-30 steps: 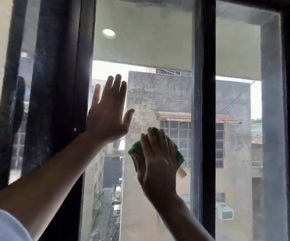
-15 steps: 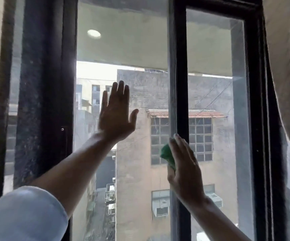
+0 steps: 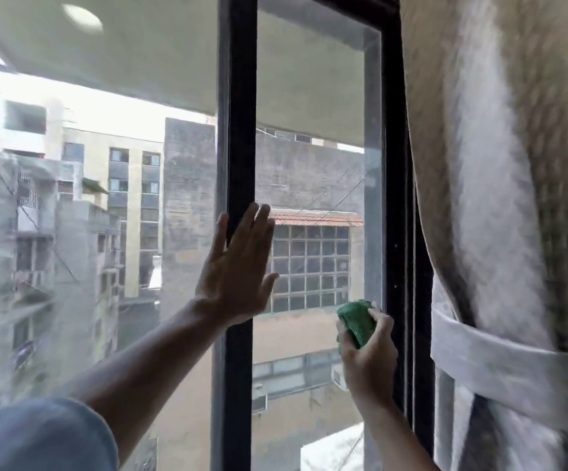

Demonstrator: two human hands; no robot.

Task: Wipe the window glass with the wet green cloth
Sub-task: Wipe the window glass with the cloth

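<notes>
We see the left hand (image 3: 236, 266) spread flat with its fingers straight and together, gripping nothing, laid across the dark vertical bar (image 3: 240, 130) of the window frame, the thumb reaching over onto the narrow right pane. The pale blue sleeve (image 3: 43, 435) of that arm fills the lower left corner. Lower and to the right, the right hand (image 3: 367, 351) is curled around the green cloth (image 3: 357, 319), which is bunched into a wad that sticks out above the thumb and fingers. The cloth sits at the right edge of the window glass (image 3: 313, 79), just beside the dark outer frame (image 3: 398, 198); whether it actually presses on the pane or hangs a little off it, we cannot tell from this angle. The wide pane to the left looks hazy and streaked toward its far side. Through the glass we make out grey and beige buildings, one with a tiled red roof (image 3: 316, 219) over a gridded window. At the far right a beige and white curtain (image 3: 500, 164) hangs gathered by a white tie-back band (image 3: 513, 362), close against the frame.
</notes>
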